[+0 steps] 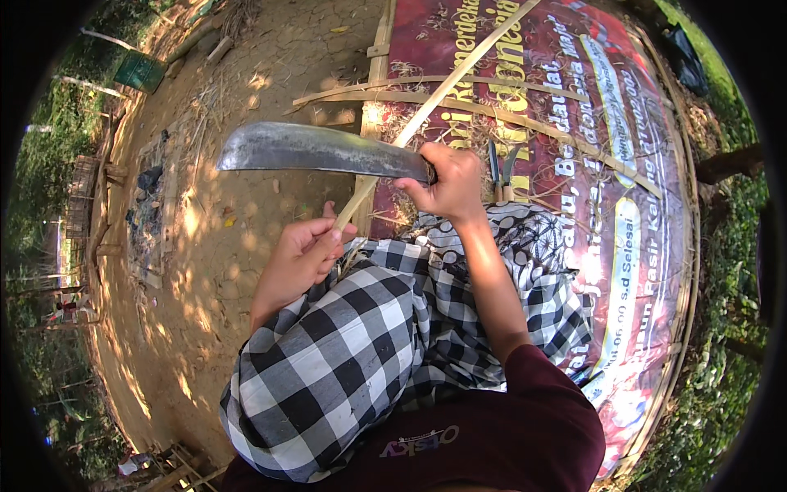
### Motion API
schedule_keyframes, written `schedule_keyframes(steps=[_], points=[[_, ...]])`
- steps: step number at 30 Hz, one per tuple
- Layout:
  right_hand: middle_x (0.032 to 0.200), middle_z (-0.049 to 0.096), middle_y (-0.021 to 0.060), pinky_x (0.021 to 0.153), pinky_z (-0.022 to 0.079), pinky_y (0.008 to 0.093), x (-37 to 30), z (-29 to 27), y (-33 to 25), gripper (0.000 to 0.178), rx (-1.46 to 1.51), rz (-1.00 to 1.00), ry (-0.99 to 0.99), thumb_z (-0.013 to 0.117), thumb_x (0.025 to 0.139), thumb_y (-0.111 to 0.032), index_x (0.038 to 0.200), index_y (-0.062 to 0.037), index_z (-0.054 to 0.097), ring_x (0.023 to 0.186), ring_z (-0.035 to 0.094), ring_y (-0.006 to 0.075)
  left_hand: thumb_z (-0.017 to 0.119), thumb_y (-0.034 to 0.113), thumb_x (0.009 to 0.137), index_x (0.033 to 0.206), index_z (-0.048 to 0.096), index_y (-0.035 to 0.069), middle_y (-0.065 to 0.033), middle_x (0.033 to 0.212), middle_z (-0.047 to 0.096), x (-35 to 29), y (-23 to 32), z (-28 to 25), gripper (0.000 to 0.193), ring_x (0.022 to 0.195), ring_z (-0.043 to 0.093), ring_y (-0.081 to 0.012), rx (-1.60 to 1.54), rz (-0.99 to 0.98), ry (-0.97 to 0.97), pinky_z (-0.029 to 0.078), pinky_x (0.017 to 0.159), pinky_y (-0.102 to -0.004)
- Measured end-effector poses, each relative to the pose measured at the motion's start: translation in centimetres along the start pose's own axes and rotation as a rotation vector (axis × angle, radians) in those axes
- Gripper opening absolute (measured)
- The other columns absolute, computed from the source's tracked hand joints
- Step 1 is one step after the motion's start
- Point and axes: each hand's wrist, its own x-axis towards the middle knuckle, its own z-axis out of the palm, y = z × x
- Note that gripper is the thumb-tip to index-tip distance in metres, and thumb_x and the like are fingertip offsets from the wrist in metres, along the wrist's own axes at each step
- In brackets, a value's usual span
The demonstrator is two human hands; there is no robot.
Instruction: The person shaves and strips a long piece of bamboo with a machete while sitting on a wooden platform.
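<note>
My right hand (451, 180) is closed round the handle of a machete (307, 149). Its broad, dark blade points left, lying level across my view. In my left hand (305, 256), thumb and fingers pinch the near end of a long pale bamboo strip (463, 70). From there the strip slants up to the far right, passing behind the blade; whether the edge touches it I cannot tell. Black-and-white checked cloth (328, 344) covers my legs under both hands.
A red printed banner (410, 49) covers the platform at right, strewn with thin shavings. Two more bamboo strips (541, 125) lie across it. Two small knives (502, 172) rest just beyond my right hand. Bare earth (221, 271) spreads at left, with a green container (139, 72) far off.
</note>
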Motion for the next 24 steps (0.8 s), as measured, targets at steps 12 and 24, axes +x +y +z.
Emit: schedule_keyframes(steps=[12,24], points=[[0.051,0.048,0.0092,0.042,0.039,0.0376,-0.9,0.5,1.9,0.058,-0.052,0.149,0.002,0.068,0.076,-0.06,0.062,-0.0062,0.052,0.044,0.053,0.0296,0.046,0.016,0.102,0.12,0.055,-0.004,0.0048,0.069,0.04,0.5,-0.3,-0.4,0.028,0.05,0.028,0.001,-0.007,0.036,0.076,0.019,0.042,-0.0162],[0.049,0.051,0.0078,0.045,0.042,0.0359,-0.2,0.5,1.1,0.056,-0.119,0.089,-0.003,0.07,0.074,-0.06,0.063,-0.007,0.057,0.045,0.056,0.0259,0.046,0.016,0.102,0.12,0.055,-0.005,0.0045,0.069,0.041,-0.2,-0.5,-0.6,0.029,0.05,0.028,0.0012,0.0,0.028,0.061,0.019,0.042,-0.0161]])
